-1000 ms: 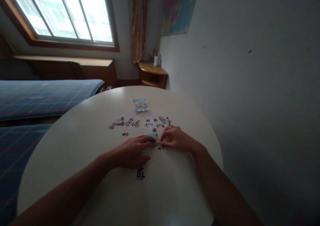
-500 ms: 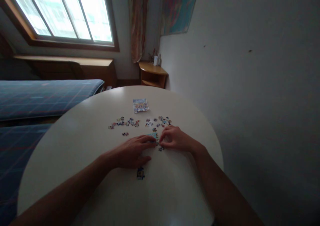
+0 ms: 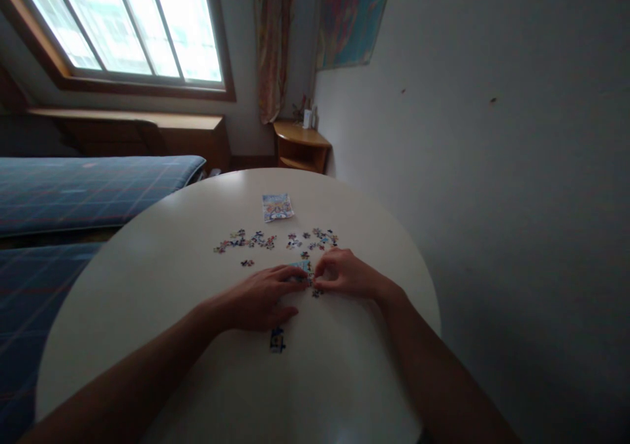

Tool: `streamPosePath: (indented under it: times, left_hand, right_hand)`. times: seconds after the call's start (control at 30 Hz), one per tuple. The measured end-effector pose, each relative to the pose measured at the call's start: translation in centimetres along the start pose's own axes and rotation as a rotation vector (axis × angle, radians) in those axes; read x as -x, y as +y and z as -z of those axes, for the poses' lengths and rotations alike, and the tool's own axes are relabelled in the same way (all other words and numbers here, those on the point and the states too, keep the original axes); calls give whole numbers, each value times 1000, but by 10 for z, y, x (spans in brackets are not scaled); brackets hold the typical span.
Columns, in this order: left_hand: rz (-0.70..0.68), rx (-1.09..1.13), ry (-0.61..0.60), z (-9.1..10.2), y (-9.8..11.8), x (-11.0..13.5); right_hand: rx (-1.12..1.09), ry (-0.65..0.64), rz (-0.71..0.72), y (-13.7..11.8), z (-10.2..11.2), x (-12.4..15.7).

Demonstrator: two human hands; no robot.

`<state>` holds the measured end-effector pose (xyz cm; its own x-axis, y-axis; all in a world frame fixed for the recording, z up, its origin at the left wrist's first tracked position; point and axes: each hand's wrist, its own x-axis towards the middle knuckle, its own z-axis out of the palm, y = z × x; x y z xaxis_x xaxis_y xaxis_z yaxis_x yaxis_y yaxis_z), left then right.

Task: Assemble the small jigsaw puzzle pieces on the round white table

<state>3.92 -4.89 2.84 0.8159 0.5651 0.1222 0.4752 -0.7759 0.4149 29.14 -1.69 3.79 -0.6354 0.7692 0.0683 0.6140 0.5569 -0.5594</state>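
Observation:
My left hand (image 3: pixel 268 296) lies flat with fingers stretched out, its fingertips on a joined section of jigsaw puzzle (image 3: pixel 301 266) that it partly covers. My right hand (image 3: pixel 344 272) pinches at the right edge of that section, thumb and forefinger around a small jigsaw piece mostly hidden by the fingertips. Just below the right fingertips lies a loose puzzle piece (image 3: pixel 315 293). Another joined bit of puzzle (image 3: pixel 277 341), dark blue and yellow, shows below my left thumb. Above the hands sits a single piece (image 3: pixel 305 255).
Loose puzzle pieces lie in a left cluster (image 3: pixel 246 241) and a right cluster (image 3: pixel 325 237) on the round white table (image 3: pixel 197 391). Behind them is a small printed picture sheet (image 3: pixel 277 207). A plaid mattress (image 3: pixel 98 191) is at the left, a wall (image 3: pixel 516 201) at the right.
Almost nothing differs. Both hands stay in place at the puzzle section, and the loose pieces have not moved.

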Motion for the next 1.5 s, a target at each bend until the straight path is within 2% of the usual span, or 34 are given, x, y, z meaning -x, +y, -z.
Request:
streamPosePath:
  times: [0.43,0.67,0.93,1.37,1.5]
  left_hand:
    - [1,11,-35,5,3,-1]
    - [-29,62,-16,8,2,1]
    - [-22,72,-18,5,-4,2]
    - [-5,79,-25,7,-2,2]
    - [-4,95,-5,6,-3,2]
  right_hand:
    - [-324,-23,-21,4,-11,1]
    - [-192,-17,-42,1,-9,0]
    - [-252,-28,-54,7,-5,3]
    - [-194,-85,-129,7,4,9]
    - [-157,-58,-173,10,11,13]
